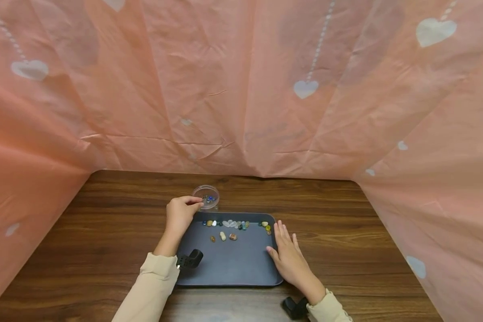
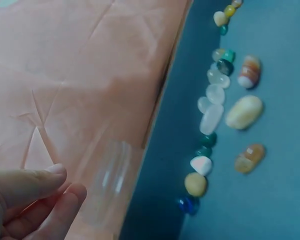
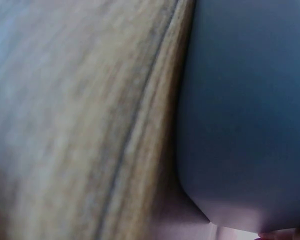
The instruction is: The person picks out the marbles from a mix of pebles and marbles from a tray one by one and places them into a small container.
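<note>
My left hand (image 1: pixel 180 214) reaches past the tray's back left corner, its fingertips overlapping the near left rim of a round clear dish (image 1: pixel 205 187). In the left wrist view its thumb (image 2: pixel 30 185) and bent fingers (image 2: pixel 65 212) come close together; I cannot tell whether something small is between them. Small blue and dark pieces (image 1: pixel 210 198) lie in the dish. My right hand (image 1: pixel 290 257) lies along the right edge of the dark grey tray (image 1: pixel 233 268), fingers extended. Three larger stones, brown (image 1: pixel 213 239), cream (image 1: pixel 222 236) and banded red-brown (image 1: pixel 233 237), lie on the tray.
Along the tray's back edge runs a row of small polished stones (image 1: pixel 230 223), white, clear, green and blue. Several yellow and pale stones (image 1: pixel 268 227) sit at the back right corner. A wooden table (image 1: pixel 346 250) carries everything, enclosed by a pink heart-patterned curtain (image 1: pixel 225 112).
</note>
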A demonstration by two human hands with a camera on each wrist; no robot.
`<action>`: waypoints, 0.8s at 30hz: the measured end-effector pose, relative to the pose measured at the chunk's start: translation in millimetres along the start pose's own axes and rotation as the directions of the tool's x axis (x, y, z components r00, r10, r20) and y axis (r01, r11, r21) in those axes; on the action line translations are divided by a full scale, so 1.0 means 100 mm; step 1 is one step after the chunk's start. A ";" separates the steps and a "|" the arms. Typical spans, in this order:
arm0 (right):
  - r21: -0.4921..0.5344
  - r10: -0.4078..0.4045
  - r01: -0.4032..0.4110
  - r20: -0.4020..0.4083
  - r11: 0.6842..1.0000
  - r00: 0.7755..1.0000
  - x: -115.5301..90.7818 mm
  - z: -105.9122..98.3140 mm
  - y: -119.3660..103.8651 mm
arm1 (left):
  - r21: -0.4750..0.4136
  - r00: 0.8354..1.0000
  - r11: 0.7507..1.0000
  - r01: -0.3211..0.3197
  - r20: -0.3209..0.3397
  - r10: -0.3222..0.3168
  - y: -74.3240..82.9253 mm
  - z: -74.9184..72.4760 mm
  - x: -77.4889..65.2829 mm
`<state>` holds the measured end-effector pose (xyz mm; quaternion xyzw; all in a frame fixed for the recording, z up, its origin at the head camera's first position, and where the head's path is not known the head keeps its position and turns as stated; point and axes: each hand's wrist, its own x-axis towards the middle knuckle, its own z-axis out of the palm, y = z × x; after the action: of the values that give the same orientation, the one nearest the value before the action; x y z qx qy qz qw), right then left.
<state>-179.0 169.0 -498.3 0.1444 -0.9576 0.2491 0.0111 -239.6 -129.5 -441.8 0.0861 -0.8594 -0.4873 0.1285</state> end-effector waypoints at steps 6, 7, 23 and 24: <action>0.006 0.003 -0.003 0.001 1.000 1.000 0.01 -0.01 0.00 | 0.000 0.999 1.000 0.022 0.024 -0.022 -0.09 0.01 -0.08; 0.005 0.003 -0.003 0.001 1.000 1.000 0.01 -0.01 0.00 | 0.003 0.999 1.000 0.020 0.030 -0.020 -0.11 0.03 -0.09; 0.011 0.004 -0.004 0.003 1.000 1.000 -0.01 -0.01 -0.02 | 0.136 0.994 0.989 -0.067 0.099 0.053 -0.31 0.23 -0.20; 0.010 0.004 -0.004 0.003 1.000 1.000 -0.01 -0.01 -0.02 | 0.142 0.993 0.987 -0.074 0.098 0.060 -0.31 0.23 -0.20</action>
<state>-177.9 168.2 -496.4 0.1430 -0.9566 0.2537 0.0086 -227.3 -121.0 -482.7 0.0435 -0.9001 -0.4223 0.0979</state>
